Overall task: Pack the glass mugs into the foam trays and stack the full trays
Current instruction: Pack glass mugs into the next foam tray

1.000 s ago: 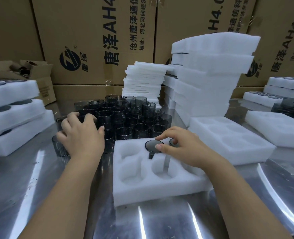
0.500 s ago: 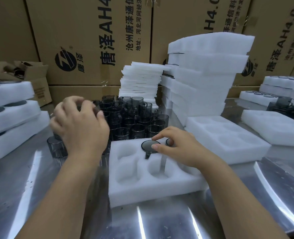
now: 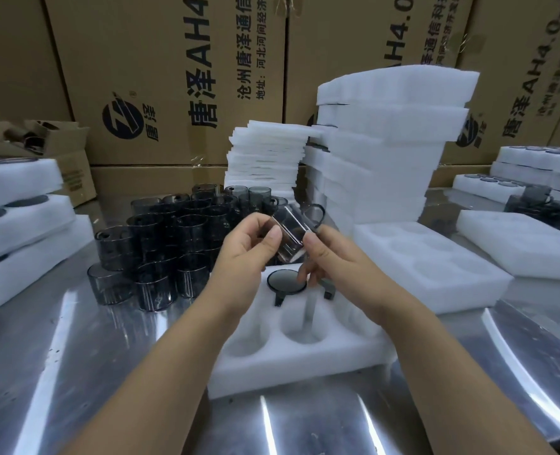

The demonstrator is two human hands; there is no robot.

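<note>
Polished steel table is streaked with bright reflections. Behind the table, printed brown cartons are stacked like a wall. A small open carton is seen at the table's far-left edge.

Foam tray at bench centre, seated mug in a far pocket, held mug above. Loose mugs behind-left, empty tray stack behind-right, filled trays far left, cartons at back.

the person shows only as two bare forearms, uncovered down to the lower edge of the view, with a bare left hand and a bare right hand, nails short, rounded and plain.
</note>
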